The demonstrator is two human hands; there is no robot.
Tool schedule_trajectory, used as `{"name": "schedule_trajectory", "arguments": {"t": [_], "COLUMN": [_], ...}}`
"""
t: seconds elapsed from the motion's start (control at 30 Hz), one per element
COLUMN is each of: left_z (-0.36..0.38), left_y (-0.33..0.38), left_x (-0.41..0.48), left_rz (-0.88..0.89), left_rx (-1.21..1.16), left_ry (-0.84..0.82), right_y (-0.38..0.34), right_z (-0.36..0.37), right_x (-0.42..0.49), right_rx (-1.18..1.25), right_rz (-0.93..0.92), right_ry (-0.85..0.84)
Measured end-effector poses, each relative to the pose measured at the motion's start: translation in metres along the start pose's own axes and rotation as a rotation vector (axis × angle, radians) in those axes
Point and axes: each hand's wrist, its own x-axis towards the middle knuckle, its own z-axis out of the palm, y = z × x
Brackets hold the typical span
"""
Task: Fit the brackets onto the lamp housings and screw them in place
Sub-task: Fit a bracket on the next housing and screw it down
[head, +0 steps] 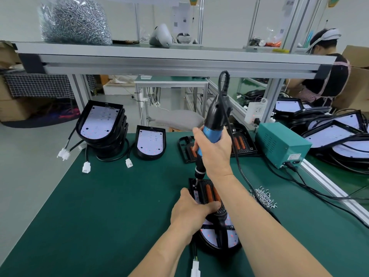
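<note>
Screw-driving step in hand; right hand [214, 154] wrapped round the blue barrel of the electric screwdriver [213, 124], tool upright, bit down on the far left corner of the bracket [207, 191]; left hand [191, 212] grasps that bracket, thumb laid across it, pinning it to the lamp housing [219, 234], which lies centre-right near the table's front edge. Screw itself too small to make out.

Next move, as I judge it: hold the driver plumb and pressed until the screw seats, then take another from the loose screws [263, 196] just right of the housing.

Table [99, 206] topped in green mat; stacked housings [101, 124] far left; teal power box [281, 146] far right; shelf [159, 60] above carries a bag of screws [73, 21]; another person [327, 80] works beyond, right.
</note>
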Motion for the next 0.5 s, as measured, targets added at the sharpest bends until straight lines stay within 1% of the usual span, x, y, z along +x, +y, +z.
{"name": "schedule_trajectory", "arguments": {"t": [0.17,0.33,0.5], "left_z": [0.0,-0.001,-0.005], "left_y": [0.002,0.002,0.003], "left_x": [-0.004,-0.005,-0.003], "left_rz": [0.004,0.013,0.022], "left_rx": [0.013,0.0,-0.008], "left_ry": [0.004,-0.014,-0.031], "right_y": [-0.001,-0.014,-0.057], "right_z": [0.0,-0.002,-0.021], "right_x": [-0.006,-0.009,0.002], "right_rx": [0.028,0.097,0.298], "right_rz": [-0.051,-0.027,-0.052], "right_ry": [-0.047,-0.065,0.047]}}
